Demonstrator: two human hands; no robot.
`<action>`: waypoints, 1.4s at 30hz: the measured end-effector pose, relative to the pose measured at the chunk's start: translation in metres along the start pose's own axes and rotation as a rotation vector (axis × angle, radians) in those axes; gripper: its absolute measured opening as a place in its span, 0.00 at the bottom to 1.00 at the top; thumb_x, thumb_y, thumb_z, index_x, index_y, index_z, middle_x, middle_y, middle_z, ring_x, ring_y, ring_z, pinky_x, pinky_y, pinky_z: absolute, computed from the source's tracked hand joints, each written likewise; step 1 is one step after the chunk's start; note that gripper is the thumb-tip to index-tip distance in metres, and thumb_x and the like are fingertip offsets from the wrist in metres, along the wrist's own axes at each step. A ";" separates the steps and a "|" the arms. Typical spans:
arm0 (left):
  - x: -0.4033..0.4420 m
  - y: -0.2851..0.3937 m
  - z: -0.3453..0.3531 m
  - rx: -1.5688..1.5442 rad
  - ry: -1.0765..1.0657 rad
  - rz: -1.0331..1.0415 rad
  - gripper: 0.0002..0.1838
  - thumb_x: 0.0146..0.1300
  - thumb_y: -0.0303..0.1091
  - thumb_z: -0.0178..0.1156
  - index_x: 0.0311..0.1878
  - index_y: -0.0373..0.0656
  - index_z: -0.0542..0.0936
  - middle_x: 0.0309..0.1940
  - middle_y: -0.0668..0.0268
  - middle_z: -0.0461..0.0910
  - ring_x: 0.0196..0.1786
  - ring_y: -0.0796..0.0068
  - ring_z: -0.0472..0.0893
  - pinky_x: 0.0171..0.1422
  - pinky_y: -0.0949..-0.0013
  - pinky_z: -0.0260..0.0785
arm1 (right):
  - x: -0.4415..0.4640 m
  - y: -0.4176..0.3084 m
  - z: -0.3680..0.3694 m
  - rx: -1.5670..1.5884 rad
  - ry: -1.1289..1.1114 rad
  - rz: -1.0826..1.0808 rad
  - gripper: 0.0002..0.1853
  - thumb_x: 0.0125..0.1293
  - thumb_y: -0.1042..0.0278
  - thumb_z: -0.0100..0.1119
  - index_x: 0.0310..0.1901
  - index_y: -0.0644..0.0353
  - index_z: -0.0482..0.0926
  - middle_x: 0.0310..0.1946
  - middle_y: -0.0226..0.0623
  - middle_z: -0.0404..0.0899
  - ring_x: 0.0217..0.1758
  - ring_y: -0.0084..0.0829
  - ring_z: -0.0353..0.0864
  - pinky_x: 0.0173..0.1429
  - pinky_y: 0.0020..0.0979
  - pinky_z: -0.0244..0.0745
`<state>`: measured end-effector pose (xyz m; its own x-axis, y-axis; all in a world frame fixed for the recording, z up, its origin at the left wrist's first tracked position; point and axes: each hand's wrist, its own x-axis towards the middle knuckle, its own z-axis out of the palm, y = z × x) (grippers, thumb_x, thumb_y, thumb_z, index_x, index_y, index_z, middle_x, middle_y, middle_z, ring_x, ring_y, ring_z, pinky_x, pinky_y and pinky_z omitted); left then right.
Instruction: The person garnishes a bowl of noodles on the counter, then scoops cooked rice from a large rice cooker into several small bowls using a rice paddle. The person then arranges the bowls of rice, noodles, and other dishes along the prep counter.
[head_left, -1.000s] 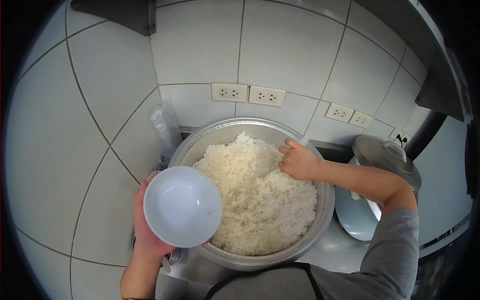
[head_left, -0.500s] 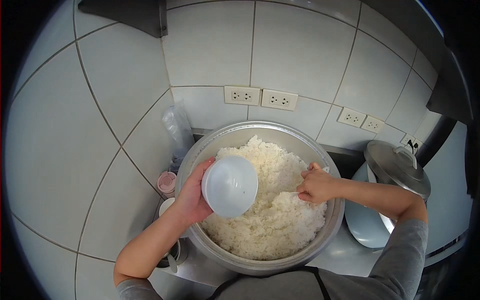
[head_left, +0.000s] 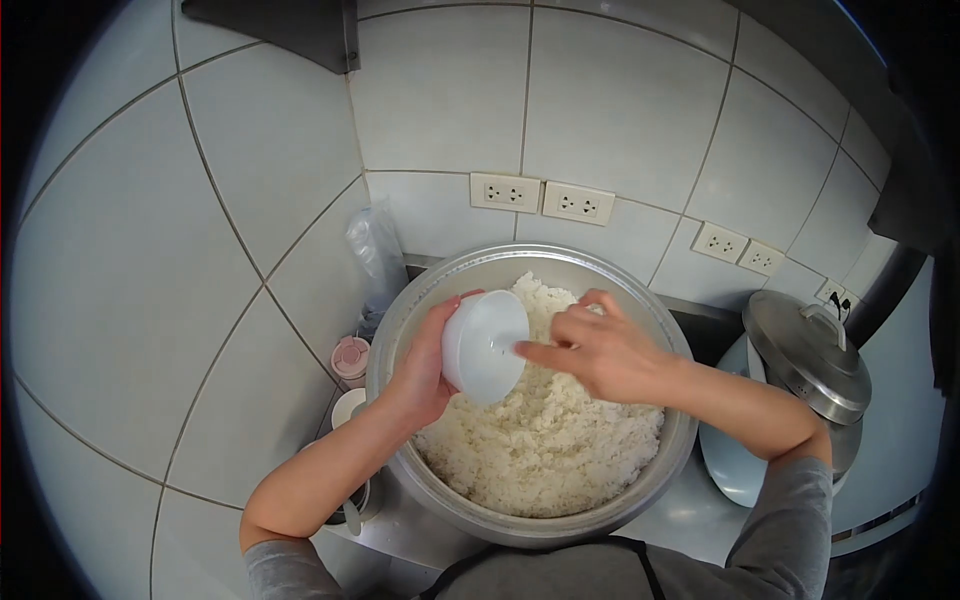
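My left hand point(head_left: 428, 362) is closed around a white bowl point(head_left: 485, 347), tilted so that its inside faces right. The bowl is over a large metal pot point(head_left: 408, 480) heaped with cooked white rice point(head_left: 545, 450). A small dark speck shows inside the bowl. My right hand point(head_left: 600, 350) is beside the bowl, its index finger stretched to the bowl's inner side and the other fingers loosely bent. I see nothing held in the right hand. Whether the fingertip touches the bowl, I cannot tell.
A metal lid point(head_left: 805, 345) leans on a light blue rice cooker or container point(head_left: 725, 455) at the right. A pink-lidded cup point(head_left: 350, 358) and a clear plastic bag point(head_left: 375, 250) stand left of the pot. Wall sockets point(head_left: 505, 192) are behind.
My right hand has left the rice on the right, where it gripped something white, and moved left to the bowl. The left hand has turned the bowl to the right.
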<state>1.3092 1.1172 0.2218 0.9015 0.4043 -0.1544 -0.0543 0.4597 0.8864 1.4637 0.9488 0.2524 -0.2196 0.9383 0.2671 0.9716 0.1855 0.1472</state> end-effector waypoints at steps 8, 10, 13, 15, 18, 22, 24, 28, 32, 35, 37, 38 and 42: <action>-0.003 0.006 0.008 -0.060 0.063 0.034 0.23 0.65 0.56 0.41 0.53 0.54 0.73 0.49 0.72 0.75 0.52 0.76 0.74 0.52 0.65 0.67 | 0.016 -0.009 0.014 0.050 -0.030 0.052 0.23 0.54 0.78 0.53 0.54 0.52 0.74 0.31 0.34 0.69 0.39 0.29 0.71 0.52 0.35 0.59; -0.005 0.007 0.009 -0.092 0.069 0.021 0.23 0.65 0.56 0.41 0.50 0.52 0.75 0.48 0.72 0.76 0.52 0.76 0.74 0.56 0.64 0.65 | 0.015 -0.008 0.014 0.213 0.026 0.078 0.19 0.54 0.78 0.54 0.49 0.54 0.75 0.32 0.35 0.69 0.38 0.30 0.71 0.50 0.35 0.61; -0.003 0.010 0.009 -0.103 0.058 0.017 0.22 0.65 0.56 0.41 0.49 0.52 0.75 0.47 0.73 0.77 0.52 0.76 0.74 0.56 0.64 0.66 | 0.013 -0.007 0.001 0.642 -0.052 0.303 0.12 0.55 0.77 0.54 0.43 0.56 0.74 0.32 0.33 0.68 0.37 0.28 0.70 0.46 0.32 0.63; -0.001 0.011 0.007 -0.085 0.047 0.028 0.22 0.65 0.56 0.40 0.50 0.52 0.75 0.46 0.73 0.77 0.52 0.76 0.74 0.55 0.63 0.66 | 0.011 0.002 -0.005 0.819 -0.079 0.418 0.10 0.56 0.77 0.54 0.41 0.56 0.74 0.33 0.33 0.68 0.37 0.27 0.69 0.44 0.29 0.65; -0.001 0.012 0.005 -0.110 0.129 0.051 0.23 0.65 0.56 0.39 0.50 0.52 0.74 0.47 0.72 0.76 0.53 0.75 0.74 0.56 0.62 0.67 | -0.006 0.054 0.002 0.747 -0.016 0.529 0.11 0.56 0.73 0.55 0.43 0.58 0.74 0.37 0.34 0.69 0.41 0.28 0.70 0.46 0.30 0.66; -0.006 0.016 0.001 -0.111 0.092 0.030 0.23 0.65 0.56 0.41 0.51 0.52 0.74 0.47 0.72 0.77 0.51 0.76 0.76 0.53 0.64 0.69 | -0.042 0.128 0.037 0.098 -0.139 1.025 0.25 0.62 0.46 0.50 0.49 0.59 0.76 0.53 0.46 0.66 0.57 0.44 0.65 0.58 0.47 0.60; -0.008 0.016 0.002 -0.121 0.097 0.056 0.22 0.64 0.56 0.43 0.49 0.51 0.75 0.45 0.73 0.78 0.48 0.79 0.77 0.47 0.70 0.71 | -0.051 0.142 0.050 0.036 -0.356 1.222 0.31 0.63 0.38 0.43 0.50 0.59 0.77 0.57 0.48 0.63 0.61 0.49 0.62 0.61 0.53 0.55; -0.006 0.018 -0.003 -0.136 0.066 0.088 0.22 0.64 0.56 0.43 0.50 0.52 0.75 0.45 0.73 0.77 0.48 0.78 0.77 0.48 0.69 0.71 | -0.054 0.131 0.049 0.109 -0.413 1.218 0.29 0.63 0.39 0.43 0.48 0.55 0.79 0.59 0.48 0.62 0.62 0.49 0.59 0.60 0.54 0.56; -0.008 0.022 -0.001 -0.139 0.056 0.066 0.22 0.64 0.56 0.43 0.50 0.52 0.75 0.46 0.74 0.77 0.49 0.77 0.77 0.50 0.67 0.70 | -0.048 0.114 0.024 0.489 -0.472 0.913 0.15 0.58 0.52 0.54 0.41 0.50 0.82 0.55 0.38 0.64 0.59 0.44 0.61 0.58 0.48 0.56; -0.005 0.020 0.001 -0.148 0.074 0.048 0.22 0.64 0.56 0.43 0.51 0.53 0.75 0.47 0.73 0.77 0.50 0.76 0.76 0.51 0.65 0.70 | -0.055 0.077 0.047 0.136 -0.511 0.394 0.10 0.53 0.66 0.58 0.38 0.48 0.82 0.51 0.32 0.66 0.57 0.39 0.62 0.59 0.46 0.54; -0.004 0.019 -0.002 -0.157 0.075 0.047 0.22 0.64 0.56 0.43 0.51 0.53 0.74 0.47 0.73 0.76 0.51 0.76 0.76 0.51 0.65 0.70 | -0.055 0.072 0.065 -0.053 -0.706 0.262 0.11 0.50 0.72 0.58 0.37 0.48 0.82 0.50 0.30 0.67 0.56 0.37 0.62 0.60 0.45 0.51; -0.004 0.018 -0.005 -0.165 0.064 0.046 0.22 0.64 0.56 0.43 0.51 0.53 0.74 0.48 0.73 0.76 0.51 0.75 0.76 0.51 0.64 0.70 | -0.056 0.075 0.070 -0.060 -0.680 0.232 0.12 0.51 0.72 0.57 0.38 0.48 0.82 0.48 0.29 0.69 0.55 0.36 0.64 0.61 0.44 0.51; -0.012 0.022 -0.010 -0.171 0.054 0.008 0.22 0.64 0.55 0.42 0.52 0.53 0.73 0.48 0.72 0.76 0.51 0.74 0.76 0.51 0.63 0.71 | -0.056 0.088 0.076 0.114 -0.741 0.218 0.12 0.52 0.69 0.55 0.40 0.50 0.80 0.42 0.29 0.74 0.51 0.33 0.69 0.61 0.43 0.51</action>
<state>1.2929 1.1298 0.2386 0.8766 0.4481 -0.1753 -0.1376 0.5825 0.8011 1.5684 0.9347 0.1784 0.0543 0.8999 -0.4326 0.9979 -0.0340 0.0546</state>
